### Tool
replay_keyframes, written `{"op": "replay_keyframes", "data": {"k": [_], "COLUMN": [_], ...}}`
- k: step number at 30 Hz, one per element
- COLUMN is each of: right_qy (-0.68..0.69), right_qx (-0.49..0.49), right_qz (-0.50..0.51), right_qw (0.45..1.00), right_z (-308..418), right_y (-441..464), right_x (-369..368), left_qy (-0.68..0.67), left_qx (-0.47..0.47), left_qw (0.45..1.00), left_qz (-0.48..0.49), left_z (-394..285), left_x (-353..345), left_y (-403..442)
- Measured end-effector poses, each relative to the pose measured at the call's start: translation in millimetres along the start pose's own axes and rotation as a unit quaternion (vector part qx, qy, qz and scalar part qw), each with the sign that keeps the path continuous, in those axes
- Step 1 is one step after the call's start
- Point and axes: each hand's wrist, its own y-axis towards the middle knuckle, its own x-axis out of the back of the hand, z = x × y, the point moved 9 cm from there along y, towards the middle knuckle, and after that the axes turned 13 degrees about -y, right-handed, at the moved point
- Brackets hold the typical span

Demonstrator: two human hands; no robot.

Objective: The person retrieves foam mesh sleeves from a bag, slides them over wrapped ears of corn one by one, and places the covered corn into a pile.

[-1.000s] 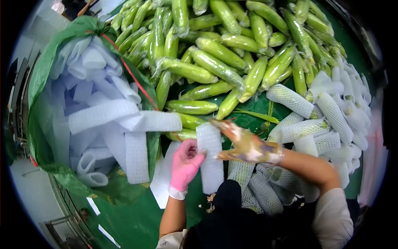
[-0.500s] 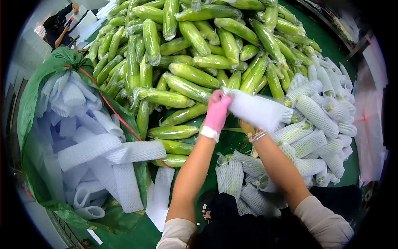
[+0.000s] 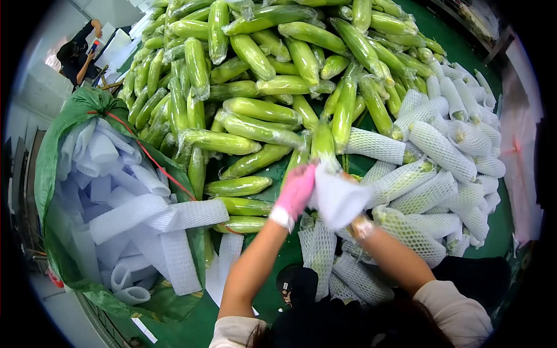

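My left hand (image 3: 297, 188), in a pink glove, pinches the upper edge of a white foam net sleeve (image 3: 342, 204). The sleeve is blurred by motion. Just above it, one long green vegetable in clear film (image 3: 322, 141) points away from me, its near end at the sleeve's mouth. My right hand (image 3: 355, 217) is at the sleeve's right side; the sleeve and blur hide most of its fingers. Ahead lies a large heap of film-wrapped green vegetables (image 3: 252, 57). To the right are several vegetables in foam net sleeves (image 3: 444, 151).
At the left stands a green sack (image 3: 61, 243) full of loose white foam sleeves (image 3: 130, 217), with red string (image 3: 152, 153) across its edge. More sleeved vegetables (image 3: 354, 275) lie close to my body. Another person (image 3: 78, 55) is at the far upper left.
The sleeve has swung from lying sideways to pointing down toward me. Both hands have come nearer my body. A green vegetable now shows at the sleeve's mouth.
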Motion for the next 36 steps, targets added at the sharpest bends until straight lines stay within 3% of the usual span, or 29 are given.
{"op": "replay_keyframes", "data": {"k": [1,2,3,4,6,8,12,16,20,21,22,23,24,26,27,28,29,30,31,32,34,35,36], "right_qy": [0.030,0.060,-0.213,-0.470,-0.414,-0.462,-0.545,-0.643,-0.777,-0.771,-0.691,-0.598,-0.638,-0.761,-0.791,-0.814,-0.812,-0.898,-0.907,-0.916,-0.831,-0.832,-0.669], "right_qx": [-0.013,-0.027,-0.046,-0.064,-0.003,0.082,0.167,0.214,0.296,0.232,0.205,0.181,0.197,0.280,0.305,0.220,0.265,0.177,0.163,0.146,0.213,0.138,0.121], "right_qz": [0.011,0.022,-0.028,-0.072,-0.119,-0.116,-0.112,-0.081,-0.017,-0.021,-0.014,-0.013,-0.027,-0.099,-0.144,-0.219,-0.237,-0.220,-0.206,-0.191,-0.158,-0.157,-0.046], "right_qw": [0.999,0.998,0.976,0.878,0.903,0.875,0.814,0.731,0.555,0.593,0.692,0.780,0.744,0.577,0.511,0.490,0.463,0.339,0.328,0.320,0.488,0.514,0.732], "right_z": [17.7,35.6,52.9,68.1,98.8,137.1,188.2,204.6,212.9,207.5,193.2,179.0,174.4,165.1,163.6,160.7,163.4,157.6,160.0,157.6,151.6,149.0,127.2], "right_y": [-20.5,-41.2,-54.0,-55.8,-20.5,17.9,78.9,114.6,125.3,116.8,117.6,118.6,134.8,147.2,140.2,137.9,128.0,123.7,121.4,118.8,146.8,129.1,122.6], "right_x": [-37.2,-75.2,-84.6,-82.6,-79.0,-82.5,-87.4,-91.5,-128.8,-146.1,-132.6,-118.1,-95.8,-50.6,-52.5,-35.1,-48.9,-61.4,-68.0,-69.0,-10.0,-33.1,-36.0], "left_qy": [0.028,-0.048,-0.122,-0.125,-0.014,0.044,-0.160,-0.109,-0.042,-0.048,-0.049,-0.056,-0.088,-0.135,0.017,0.156,0.267,0.372,0.434,0.418,0.282,0.234,0.280], "left_qx": [-0.073,-0.006,0.062,0.069,-0.076,-0.198,-0.074,-0.107,-0.157,-0.165,-0.163,-0.128,-0.168,-0.208,-0.282,-0.327,-0.310,-0.296,-0.213,-0.199,-0.235,-0.247,-0.336], "left_qw": [0.996,0.997,0.989,0.988,0.994,0.978,0.981,0.988,0.987,0.985,0.985,0.988,0.982,0.967,0.948,0.915,0.887,0.846,0.840,0.850,0.908,0.922,0.889], "left_qz": [0.040,0.053,0.055,0.052,0.077,0.056,0.078,0.012,0.017,0.003,-0.012,0.069,0.020,-0.062,-0.146,-0.178,-0.212,-0.240,-0.245,-0.251,-0.201,-0.186,-0.132], "left_z": [-5.6,0.1,6.1,6.0,-26.8,-48.5,-94.5,-84.6,-114.3,-121.7,-118.5,-105.0,-86.6,-57.3,-53.9,-48.1,-43.5,-46.0,-44.2,-36.4,-3.5,4.3,-2.3], "left_x": [-9.7,-14.9,-19.7,-23.4,-39.3,-51.8,-72.9,-40.6,-41.0,-42.0,-38.3,-37.7,-24.7,-4.0,6.9,8.5,7.1,0.9,1.0,7.8,25.3,27.6,3.6], "left_y": [-30.4,-40.7,-52.3,-44.6,-21.7,23.1,71.9,135.1,121.5,117.4,114.5,131.7,140.2,143.8,141.8,139.5,133.5,129.6,136.1,146.9,172.7,174.4,142.6]}}
